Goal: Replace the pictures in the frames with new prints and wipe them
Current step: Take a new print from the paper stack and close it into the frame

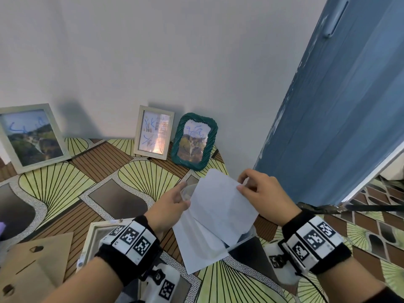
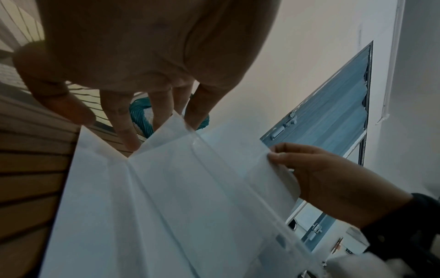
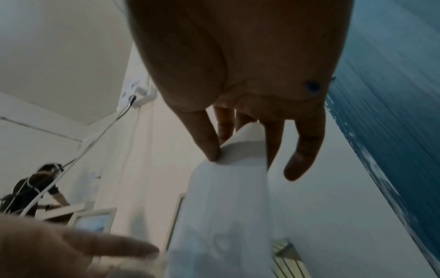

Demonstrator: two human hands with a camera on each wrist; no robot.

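My right hand (image 1: 242, 182) pinches the upper right edge of a white print (image 1: 220, 202) between thumb and fingers, its blank back toward me; the pinch is plain in the right wrist view (image 3: 221, 150). The print rises out of a clear plastic sleeve (image 1: 203, 246) that has more white sheets in it. My left hand (image 1: 182, 194) holds the sleeve's open left edge, thumb on top and fingers behind (image 2: 128, 135). An emptied pale frame (image 1: 94, 235) lies face down below my left wrist, with its brown backing board (image 1: 37, 265) beside it.
Three frames lean on the white wall: a large pale one (image 1: 32, 136), a small white one (image 1: 153, 132) and a teal woven one (image 1: 194, 141), all with blue scribbles on the glass. A blue door (image 1: 338, 127) stands close on the right. Patterned floor mat (image 1: 131, 178) underneath.
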